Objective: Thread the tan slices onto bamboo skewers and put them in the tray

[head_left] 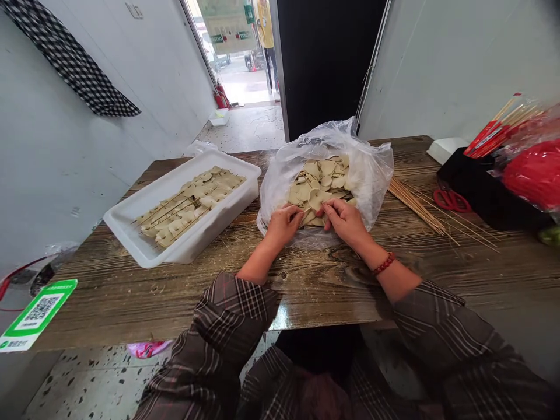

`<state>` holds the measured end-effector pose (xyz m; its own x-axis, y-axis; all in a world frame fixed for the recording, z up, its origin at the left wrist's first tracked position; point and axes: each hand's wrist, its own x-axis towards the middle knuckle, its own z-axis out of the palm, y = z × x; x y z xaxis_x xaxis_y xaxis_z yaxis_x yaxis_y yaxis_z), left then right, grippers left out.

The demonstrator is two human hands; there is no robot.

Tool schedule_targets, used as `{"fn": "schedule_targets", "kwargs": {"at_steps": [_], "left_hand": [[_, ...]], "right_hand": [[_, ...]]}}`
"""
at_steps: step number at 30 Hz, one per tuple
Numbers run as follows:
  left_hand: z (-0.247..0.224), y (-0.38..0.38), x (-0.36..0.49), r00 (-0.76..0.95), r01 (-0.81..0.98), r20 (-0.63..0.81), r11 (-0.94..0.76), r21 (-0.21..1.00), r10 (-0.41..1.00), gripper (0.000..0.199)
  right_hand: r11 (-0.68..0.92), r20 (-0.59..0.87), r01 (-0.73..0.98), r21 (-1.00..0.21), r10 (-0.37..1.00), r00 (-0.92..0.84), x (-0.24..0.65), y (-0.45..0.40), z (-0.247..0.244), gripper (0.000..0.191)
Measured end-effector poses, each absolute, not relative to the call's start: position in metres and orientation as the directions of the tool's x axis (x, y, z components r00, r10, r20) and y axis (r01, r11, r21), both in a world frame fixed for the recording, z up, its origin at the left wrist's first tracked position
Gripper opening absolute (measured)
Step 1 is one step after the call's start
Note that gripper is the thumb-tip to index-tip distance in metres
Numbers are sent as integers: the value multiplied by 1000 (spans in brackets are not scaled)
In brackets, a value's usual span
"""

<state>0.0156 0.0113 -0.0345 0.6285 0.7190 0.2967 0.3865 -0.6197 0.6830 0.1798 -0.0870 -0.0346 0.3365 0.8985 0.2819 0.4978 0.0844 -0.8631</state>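
Observation:
An open clear plastic bag point(371, 169) full of flat, round beige pieces point(326, 169) lies on the wooden table. My left hand point(284, 224) is over the bag's near left side, thumb and fingers pinched at the pieces; what they hold is too small to make out. My right hand point(345, 221), with a red bead bracelet on the wrist, pinches at a beige piece at the near right of the pile. To the left, a white tray point(203, 236) holds rows of similar pieces threaded on thin sticks point(175, 207).
Loose bamboo sticks point(417, 207) lie right of the bag, beside red scissors point(452, 200). A black holder point(475, 186) with red-wrapped sticks stands at the far right. A green QR card point(39, 312) is at the table's left edge. A person point(265, 29) stands beyond the doorway.

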Motion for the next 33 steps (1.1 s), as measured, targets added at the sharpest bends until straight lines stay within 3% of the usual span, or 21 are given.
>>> {"fn": "schedule_targets", "kwargs": {"at_steps": [20,23,26,29,33], "left_hand": [[-34,10,16,613,343,232,-519,783,756,10],[-31,13,13,550,254,211,-403,879,808,15],[-28,17,8,485,40,116,-155,987,867,24],[-23,20,4,458,-148,24,50,988,889,31],[-18,23,0,432,-207,28,68,976,901,37]], "right_hand": [[53,232,470,-881,915,331,183,-85,-40,34],[73,231,422,-903,913,336,183,-84,-42,31],[119,256,365,-923,899,356,182,-85,-42,30],[148,311,401,-904,872,379,181,-90,-38,30],[183,366,459,-870,862,350,175,-97,-29,29]]}}
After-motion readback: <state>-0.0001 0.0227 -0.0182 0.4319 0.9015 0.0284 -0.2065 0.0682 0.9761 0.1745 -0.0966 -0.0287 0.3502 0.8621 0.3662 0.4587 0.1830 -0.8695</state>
